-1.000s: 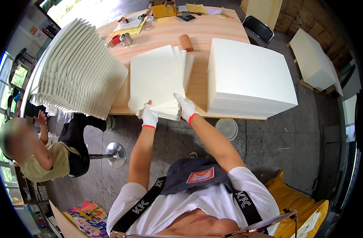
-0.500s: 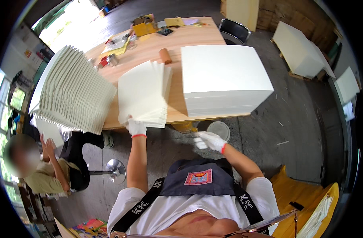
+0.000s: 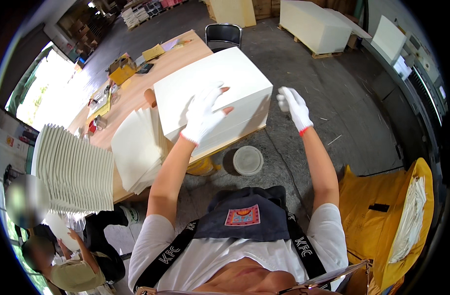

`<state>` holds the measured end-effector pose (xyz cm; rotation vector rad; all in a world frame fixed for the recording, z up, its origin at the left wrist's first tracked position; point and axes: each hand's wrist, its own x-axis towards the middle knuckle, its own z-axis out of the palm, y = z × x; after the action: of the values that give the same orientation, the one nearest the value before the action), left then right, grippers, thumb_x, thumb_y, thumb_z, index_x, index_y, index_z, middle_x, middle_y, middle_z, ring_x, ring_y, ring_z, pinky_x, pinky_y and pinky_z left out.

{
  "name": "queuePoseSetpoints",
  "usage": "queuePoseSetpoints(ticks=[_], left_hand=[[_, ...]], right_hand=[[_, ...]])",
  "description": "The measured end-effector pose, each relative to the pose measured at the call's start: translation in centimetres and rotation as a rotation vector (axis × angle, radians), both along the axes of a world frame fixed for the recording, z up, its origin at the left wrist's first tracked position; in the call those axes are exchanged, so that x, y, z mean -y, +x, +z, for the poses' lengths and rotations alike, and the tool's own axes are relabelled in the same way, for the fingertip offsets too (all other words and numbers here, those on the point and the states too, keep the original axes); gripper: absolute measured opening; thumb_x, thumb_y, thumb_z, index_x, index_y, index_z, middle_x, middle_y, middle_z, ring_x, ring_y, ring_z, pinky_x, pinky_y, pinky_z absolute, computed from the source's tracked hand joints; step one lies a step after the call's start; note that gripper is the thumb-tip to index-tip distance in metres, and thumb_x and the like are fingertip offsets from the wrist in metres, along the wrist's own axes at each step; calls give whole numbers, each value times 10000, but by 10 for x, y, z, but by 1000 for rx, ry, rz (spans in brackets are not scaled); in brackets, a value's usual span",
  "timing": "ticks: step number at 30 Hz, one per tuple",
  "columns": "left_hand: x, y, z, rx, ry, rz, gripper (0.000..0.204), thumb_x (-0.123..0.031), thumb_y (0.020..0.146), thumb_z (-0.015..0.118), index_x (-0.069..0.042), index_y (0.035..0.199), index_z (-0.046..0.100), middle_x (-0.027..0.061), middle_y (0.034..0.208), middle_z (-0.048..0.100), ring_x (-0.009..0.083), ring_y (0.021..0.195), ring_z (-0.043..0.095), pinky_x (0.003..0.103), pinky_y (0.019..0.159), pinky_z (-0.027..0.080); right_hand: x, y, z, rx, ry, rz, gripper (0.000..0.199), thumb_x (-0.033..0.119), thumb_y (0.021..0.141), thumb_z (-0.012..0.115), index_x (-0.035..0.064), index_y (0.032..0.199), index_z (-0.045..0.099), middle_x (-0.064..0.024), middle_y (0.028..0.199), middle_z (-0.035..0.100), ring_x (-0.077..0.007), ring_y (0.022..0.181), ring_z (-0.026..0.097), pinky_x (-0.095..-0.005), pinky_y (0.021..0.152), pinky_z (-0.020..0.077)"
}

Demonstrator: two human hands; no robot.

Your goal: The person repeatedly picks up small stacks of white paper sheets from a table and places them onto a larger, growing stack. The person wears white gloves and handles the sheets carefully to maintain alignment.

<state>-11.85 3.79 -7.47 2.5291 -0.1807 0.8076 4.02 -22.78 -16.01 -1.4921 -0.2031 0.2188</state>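
Observation:
A thick block of white paper sheets [image 3: 242, 69] lies on the wooden table in front of me. Over its near left part is my left hand [image 3: 203, 115], in a white glove that leaves the thumb and a fingertip bare; its fingers are spread and hold nothing. Whether it touches the paper I cannot tell. Just off the block's right corner, my right hand [image 3: 296, 109] is raised in a white glove, fingers apart and slightly bent, with nothing in them. Left of the block lies a smaller fanned pile of sheets [image 3: 136, 147].
A tall stack of wavy folded sheets [image 3: 77, 167] stands at the table's left end, near a seated person [image 3: 77, 268] holding a sheet. A brown cylinder [image 3: 150, 97] touches the block's left side. A round-lidded bucket [image 3: 248, 161] stands on the floor, a yellow sack [image 3: 367, 206] at right.
My view has turned to the right. My left hand has left the fanned pile and come over the block; my right hand has risen from below the table edge to the block's right corner.

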Motion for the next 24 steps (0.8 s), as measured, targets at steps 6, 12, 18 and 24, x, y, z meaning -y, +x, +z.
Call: queuePoseSetpoints(ticks=[6, 12, 18, 24], left_hand=[[18, 97, -5, -238, 274, -27, 333, -289, 886, 681, -154, 1190, 704, 118, 1229, 643, 333, 1155, 588, 456, 970, 486], [16, 126, -4, -467, 84, -28, 302, -224, 886, 658, -142, 1170, 722, 137, 1118, 654, 300, 1022, 635, 397, 910, 505], [16, 129, -9, -429, 23, -98, 282, -141, 906, 636, -121, 1176, 713, 144, 1134, 665, 288, 1041, 640, 368, 906, 510], [16, 129, -20, -377, -240, -255, 348, -206, 900, 644, -127, 1236, 685, 139, 1209, 684, 292, 1153, 642, 363, 1003, 486]], right_hand=[[-20, 19, 43, 378, -727, -19, 705, 720, 926, 469, 40, 996, 640, -257, 993, 682, -424, 996, 651, -475, 879, 479], [-27, 32, 49, 1027, -1088, -15, 570, 653, 901, 569, 90, 941, 643, -147, 862, 679, -339, 820, 677, -459, 751, 526], [-45, 41, 66, 770, -777, 86, 526, 608, 961, 512, 95, 918, 621, -133, 858, 672, -321, 837, 668, -432, 751, 502], [-53, 38, 51, 233, -450, 87, 540, 575, 1002, 406, 84, 979, 630, -131, 816, 651, -319, 821, 643, -403, 808, 468]])
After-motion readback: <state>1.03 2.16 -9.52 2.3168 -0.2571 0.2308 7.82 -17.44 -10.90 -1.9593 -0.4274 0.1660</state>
